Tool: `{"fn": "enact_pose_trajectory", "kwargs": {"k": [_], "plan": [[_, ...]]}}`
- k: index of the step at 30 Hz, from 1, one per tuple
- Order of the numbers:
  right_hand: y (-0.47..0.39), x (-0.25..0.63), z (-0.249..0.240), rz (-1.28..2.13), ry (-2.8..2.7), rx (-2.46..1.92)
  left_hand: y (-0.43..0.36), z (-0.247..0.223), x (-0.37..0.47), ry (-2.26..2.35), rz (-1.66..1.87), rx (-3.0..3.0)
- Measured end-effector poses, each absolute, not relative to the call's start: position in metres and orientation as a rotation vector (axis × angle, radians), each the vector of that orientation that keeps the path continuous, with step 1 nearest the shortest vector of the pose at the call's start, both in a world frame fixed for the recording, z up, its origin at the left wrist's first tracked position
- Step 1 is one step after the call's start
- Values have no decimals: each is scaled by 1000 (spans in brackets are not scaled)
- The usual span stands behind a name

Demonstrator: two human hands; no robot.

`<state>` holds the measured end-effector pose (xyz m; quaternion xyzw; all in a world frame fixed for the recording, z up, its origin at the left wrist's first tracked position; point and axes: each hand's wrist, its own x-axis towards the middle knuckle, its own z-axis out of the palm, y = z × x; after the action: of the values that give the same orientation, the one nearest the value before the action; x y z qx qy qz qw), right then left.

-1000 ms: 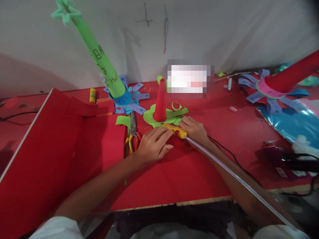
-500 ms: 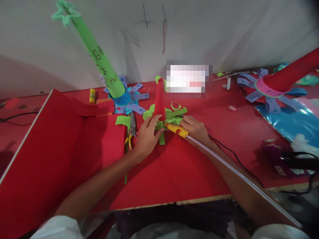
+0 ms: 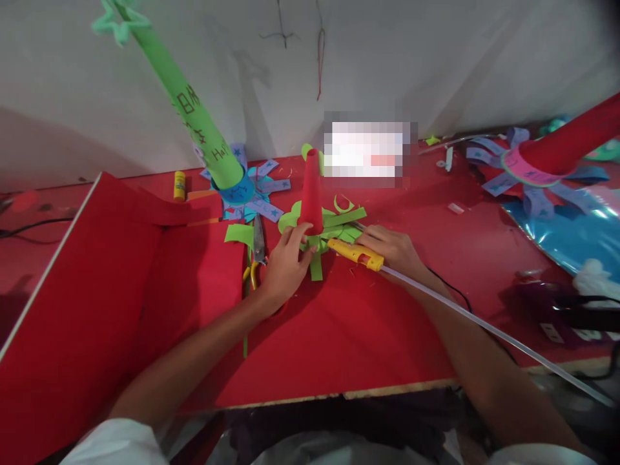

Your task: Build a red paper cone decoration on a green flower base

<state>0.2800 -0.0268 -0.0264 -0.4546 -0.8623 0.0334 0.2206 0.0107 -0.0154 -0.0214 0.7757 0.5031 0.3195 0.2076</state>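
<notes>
A slim red paper tube stands upright on a base of green paper strips and rounded pieces. My left hand is closed at the tube's foot, its fingertips and thumb pinching the green paper there. In my right hand is a yellow hot glue gun, gripped from its far side, so the fingers are partly hidden. Its nozzle points left, just right of my left thumb. From the gun's rear, a long clear glue stick runs toward the lower right.
Pliers lie left of my left hand. Behind them rises a green lettered tube on a blue base. A red board leans at left. At right are another red tube, a blue shiny sheet and a purple object.
My right hand and the glue gun have drawn back slightly to the right, away from the tube's foot. The left hand stays almost still.
</notes>
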Motion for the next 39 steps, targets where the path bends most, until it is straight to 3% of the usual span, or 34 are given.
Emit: {"fn": "enact_pose_trajectory", "kwargs": {"k": [13,22,30,39], "plan": [[-27,289,-31,72,-2342,-1257,-31,-16,16,1441,397,2563],[-27,292,-30,106,-2367,-1266,-29,-16,17,1556,281,2630],[-27,290,-29,151,-2361,-1299,-33,-10,20,1680,-188,2633],[-27,291,-32,158,-2349,-1308,-31,-7,21,1654,-262,2626]]}}
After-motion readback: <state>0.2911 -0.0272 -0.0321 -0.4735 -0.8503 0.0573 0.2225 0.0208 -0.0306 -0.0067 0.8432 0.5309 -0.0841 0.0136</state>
